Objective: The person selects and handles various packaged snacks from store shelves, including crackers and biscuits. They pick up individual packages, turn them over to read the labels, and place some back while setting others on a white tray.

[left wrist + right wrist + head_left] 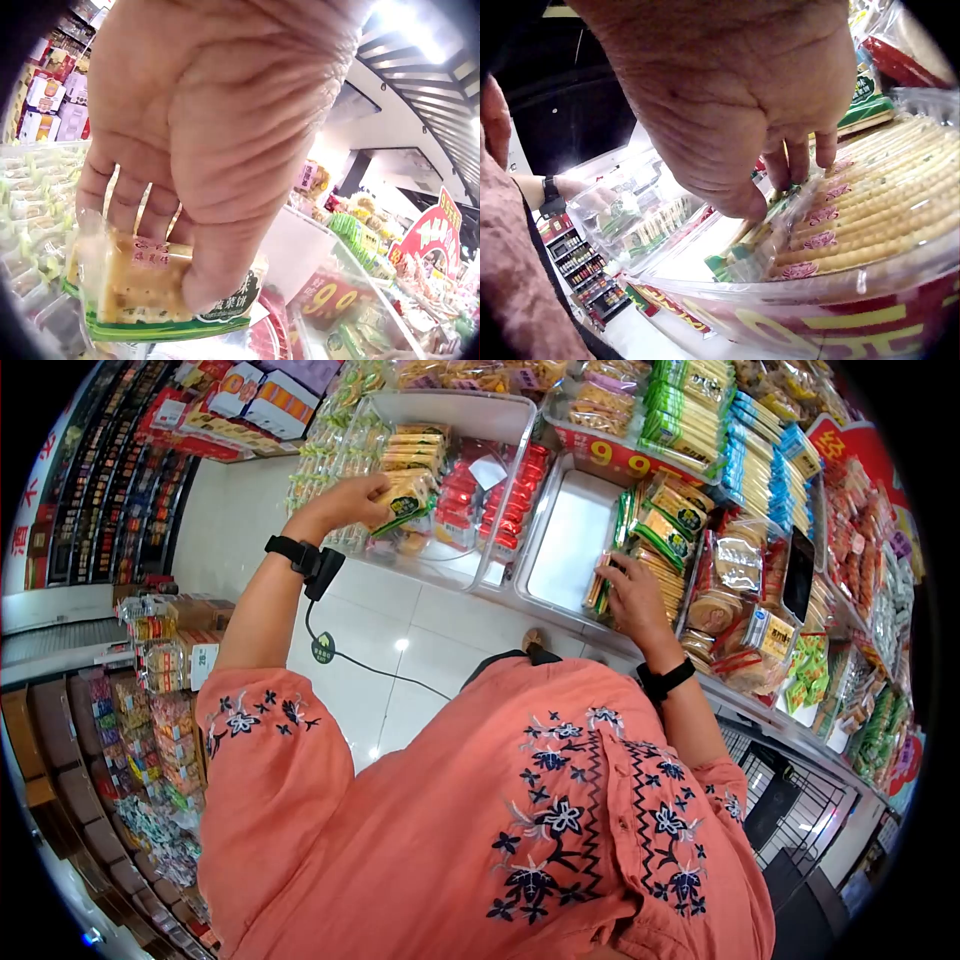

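Observation:
My left hand grips a clear-wrapped cracker packet with a green edge, thumb on one face and fingers behind. It is over the left clear bin, beside a stack of similar packets and some red-wrapped packets. My right hand is in the neighbouring clear bin, at its row of upright cracker packets. Its thumb and curled fingers pinch a cracker packet at the row's near end. More green-edged packets lie flat behind this hand.
Green packs and blue packs stand beyond the bins. Bags of round crackers sit to the right. Green-and-white packets line the left side. A black cable hangs from the left wrist above the tiled floor.

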A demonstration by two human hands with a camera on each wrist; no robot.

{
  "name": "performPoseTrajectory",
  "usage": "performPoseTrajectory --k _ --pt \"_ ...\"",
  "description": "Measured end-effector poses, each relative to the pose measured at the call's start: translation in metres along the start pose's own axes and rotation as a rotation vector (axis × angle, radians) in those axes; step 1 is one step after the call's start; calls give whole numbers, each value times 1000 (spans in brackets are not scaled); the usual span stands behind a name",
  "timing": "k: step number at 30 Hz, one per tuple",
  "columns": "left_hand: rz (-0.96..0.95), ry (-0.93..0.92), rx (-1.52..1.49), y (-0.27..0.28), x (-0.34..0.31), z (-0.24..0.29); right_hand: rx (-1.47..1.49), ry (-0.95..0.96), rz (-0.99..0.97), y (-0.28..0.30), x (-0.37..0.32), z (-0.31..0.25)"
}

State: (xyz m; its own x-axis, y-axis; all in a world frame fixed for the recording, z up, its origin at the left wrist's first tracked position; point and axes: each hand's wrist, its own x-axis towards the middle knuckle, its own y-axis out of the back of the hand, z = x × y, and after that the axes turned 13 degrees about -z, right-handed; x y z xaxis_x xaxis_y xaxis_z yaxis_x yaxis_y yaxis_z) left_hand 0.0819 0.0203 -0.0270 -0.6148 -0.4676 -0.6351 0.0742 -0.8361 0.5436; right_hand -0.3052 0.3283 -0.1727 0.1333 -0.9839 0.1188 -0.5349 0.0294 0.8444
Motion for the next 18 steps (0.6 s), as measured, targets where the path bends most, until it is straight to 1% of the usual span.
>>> performPoseTrajectory --k 3,4,7,8,11,14,18 --pt "-20 108 425 -3 3 4 0 -13 12 0 1 -1" --pt "-31 51 562 -4 9 -9 -2 -18 12 0 1 -1" --pt "46 12 751 -13 6 -19 -3 -32 10 -1 3 -3" --pt "79 46 756 -15 7 -22 -2 -37 9 -1 3 -4" --pt "84 2 796 -16 9 -29 -5 -48 6 -2 3 -3" --pt "93 16 886 -18 18 -39 7 -51 6 -3 4 -4" --pt "161 -33 1025 -23 18 -43 -1 -63 11 -1 4 -8"
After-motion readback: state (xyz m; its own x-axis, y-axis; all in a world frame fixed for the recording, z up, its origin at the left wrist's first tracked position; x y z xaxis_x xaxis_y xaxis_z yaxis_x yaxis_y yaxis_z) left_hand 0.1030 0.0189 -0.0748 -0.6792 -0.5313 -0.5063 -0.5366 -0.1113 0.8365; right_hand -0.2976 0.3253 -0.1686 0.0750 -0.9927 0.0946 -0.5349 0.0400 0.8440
